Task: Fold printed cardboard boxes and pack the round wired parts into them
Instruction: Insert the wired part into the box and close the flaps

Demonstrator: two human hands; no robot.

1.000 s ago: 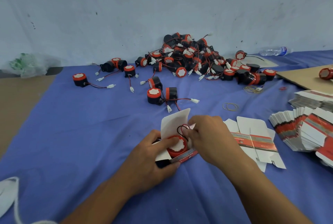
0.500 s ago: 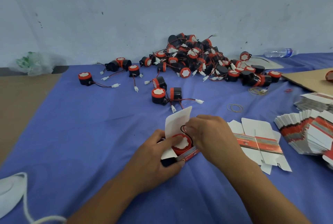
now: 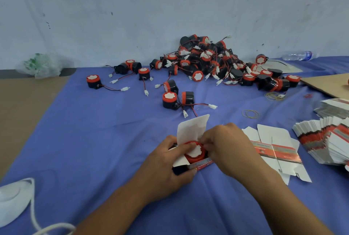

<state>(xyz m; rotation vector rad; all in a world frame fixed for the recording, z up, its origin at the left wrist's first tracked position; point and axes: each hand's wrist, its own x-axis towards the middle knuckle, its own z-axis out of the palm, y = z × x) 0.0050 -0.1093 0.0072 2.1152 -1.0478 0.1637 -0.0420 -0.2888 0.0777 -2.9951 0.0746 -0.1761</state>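
A small printed cardboard box (image 3: 190, 131) stands in front of me on the blue cloth, its white lid flap raised. A round black part with a red and white top (image 3: 194, 152) sits inside it. My left hand (image 3: 166, 166) grips the box from the left, thumb on the part's top. At the right rim of the part, my right hand (image 3: 224, 146) has its fingers curled, pinching something; the wire is hidden under them. A flat unfolded box (image 3: 273, 149) lies just to the right.
A big pile of round wired parts (image 3: 217, 61) lies at the back by the wall, with loose ones (image 3: 170, 98) nearer. Stacks of flat boxes (image 3: 324, 140) fill the right edge. Rubber bands (image 3: 250, 114), a water bottle (image 3: 298, 55), a plastic bag (image 3: 41, 64) and a white mask (image 3: 13, 200) lie around.
The black wire loop seen above the part earlier is now out of sight under my right fingers. My left thumb has slid onto the part's top.
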